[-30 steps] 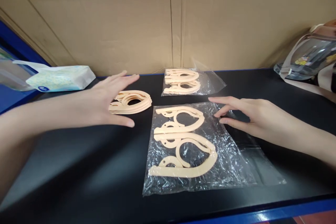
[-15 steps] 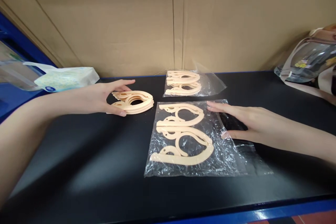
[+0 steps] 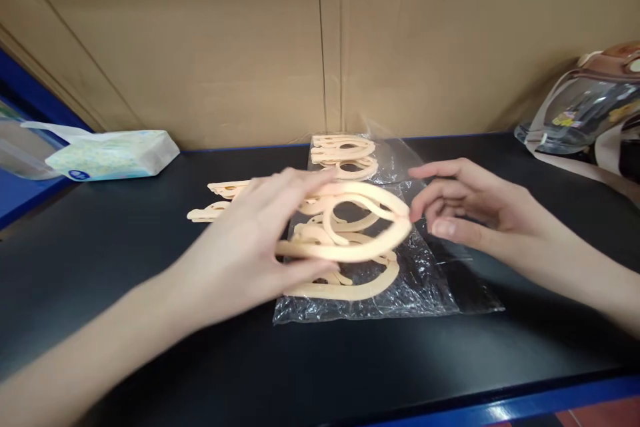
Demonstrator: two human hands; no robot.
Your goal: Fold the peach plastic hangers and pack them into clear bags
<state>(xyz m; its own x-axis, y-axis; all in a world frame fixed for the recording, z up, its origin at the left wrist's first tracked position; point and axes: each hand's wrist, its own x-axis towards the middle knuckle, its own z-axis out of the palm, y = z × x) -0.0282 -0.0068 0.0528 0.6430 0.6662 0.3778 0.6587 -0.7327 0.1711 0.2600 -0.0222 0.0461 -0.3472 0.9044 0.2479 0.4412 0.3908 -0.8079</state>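
Observation:
My left hand [image 3: 255, 240] grips a cream folding hanger [image 3: 367, 251], folded up, by its left end. It is held above a clear plastic bag [image 3: 430, 290] with more folded hangers [image 3: 350, 292] lying flat in it, partly covered from view. To the right, my right hand [image 3: 475, 207] is half curled with thumb and fingers apart, holding nothing. Its fingertips are close to the rounded tip of the held hanger; whether they touch I cannot tell. Behind my left hand, other folded hangers [image 3: 206, 214] lie on the black table [image 3: 320, 373], mostly hidden.
A second clear bag [image 3: 393, 153] with folded hangers lies at the back, near the cardboard wall [image 3: 225, 47]. A tissue pack [image 3: 115, 155] sits at the back left. On the back right stands a clear bottle [image 3: 575, 120] with a strap.
My left hand has lifted a hanger from the pile at left and carried it right, over the front bag. My right hand has come off that bag and curled its fingers.

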